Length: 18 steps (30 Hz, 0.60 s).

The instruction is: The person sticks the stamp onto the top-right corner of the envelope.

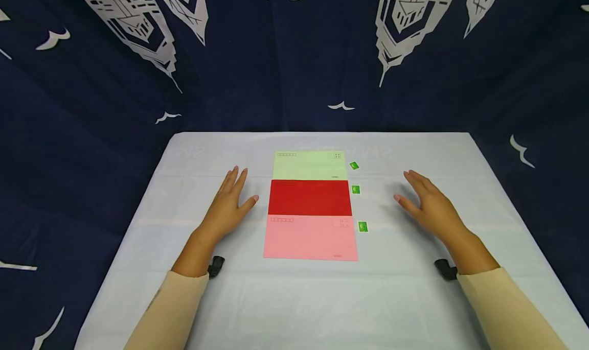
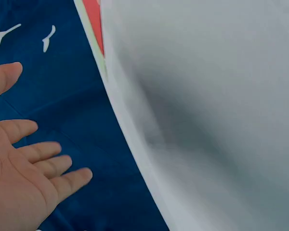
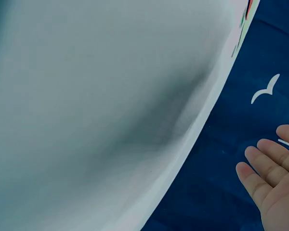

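Note:
Three envelopes lie in a column at the middle of the table: a light green one (image 1: 309, 167) at the back, a red one (image 1: 310, 197) in the middle and a pink one (image 1: 310, 238) at the front. Along their right side are three small green stamps, the back one (image 1: 354, 165) turned askew, the middle one (image 1: 356, 189) and the front one (image 1: 363, 227). My left hand (image 1: 226, 207) is held to the left of the envelopes, fingers spread and holding nothing. To the right of the stamps my right hand (image 1: 431, 206) hovers with extended fingers, also holding nothing.
The white-covered table (image 1: 294, 304) stretches out on both sides of the envelopes. Behind it hangs a dark blue cloth (image 1: 294, 74) with white bird and building prints. A black strap piece shows at the left wrist (image 1: 216, 266) and another at the right wrist (image 1: 445, 269).

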Motion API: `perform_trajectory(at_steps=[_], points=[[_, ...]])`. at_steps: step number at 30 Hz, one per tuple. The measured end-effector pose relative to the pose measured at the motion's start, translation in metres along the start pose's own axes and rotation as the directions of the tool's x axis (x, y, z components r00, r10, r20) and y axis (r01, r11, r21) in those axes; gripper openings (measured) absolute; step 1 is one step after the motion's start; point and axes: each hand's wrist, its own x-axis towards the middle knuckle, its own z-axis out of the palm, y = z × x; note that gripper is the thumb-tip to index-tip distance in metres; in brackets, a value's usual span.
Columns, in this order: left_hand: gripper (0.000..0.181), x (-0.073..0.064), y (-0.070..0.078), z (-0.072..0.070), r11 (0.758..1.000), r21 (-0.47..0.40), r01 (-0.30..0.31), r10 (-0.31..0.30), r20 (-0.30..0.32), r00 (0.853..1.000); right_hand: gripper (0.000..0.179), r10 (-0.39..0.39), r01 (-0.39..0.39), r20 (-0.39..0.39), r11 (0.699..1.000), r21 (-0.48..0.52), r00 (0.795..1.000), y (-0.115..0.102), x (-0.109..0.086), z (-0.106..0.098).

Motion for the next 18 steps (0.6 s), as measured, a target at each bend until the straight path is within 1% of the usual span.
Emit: perform_trajectory(at_steps=[6,11,14,18], points=[[0.075,-0.008,0.008,0.002,0.999,-0.02,-0.05,0.051,0.079,0.996,0.073,-0.023,0.023,-0.014,1.0,0.016,1.0,-0.004,-0.007,0.001],[0.071,-0.016,0.015,0.007,0.994,-0.039,-0.101,0.105,0.115,0.988,0.063,-0.043,0.043,-0.017,0.999,0.03,0.999,-0.008,-0.011,0.004],[0.069,-0.021,0.019,0.01,0.99,-0.046,-0.133,0.138,0.145,0.98,0.056,-0.06,0.061,-0.033,0.998,0.032,0.998,-0.01,-0.013,0.006],[0.065,-0.027,0.024,0.015,0.985,-0.059,-0.161,0.17,0.199,0.965,0.049,-0.08,0.081,-0.037,0.996,0.029,0.996,-0.013,-0.016,0.009]])
